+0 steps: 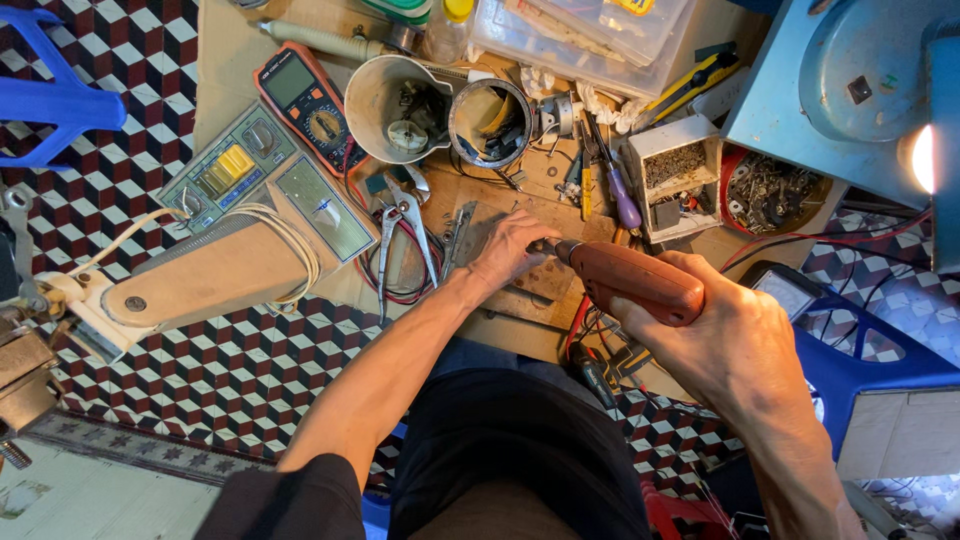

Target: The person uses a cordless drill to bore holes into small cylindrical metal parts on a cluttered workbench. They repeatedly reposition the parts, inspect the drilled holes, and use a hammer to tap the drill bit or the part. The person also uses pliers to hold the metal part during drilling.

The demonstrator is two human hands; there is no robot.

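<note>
Right hand (pixel 725 335) wrapped around orange drill (pixel 630 282), long axis pointing left at a small part pinned flat under left hand (pixel 510 250) on counter (pixel 520 325).

A lamp (pixel 922 158) at the right edge glares white; the worktop (pixel 500 310) is warmly lit, sharp, edges slightly bowed.
</note>
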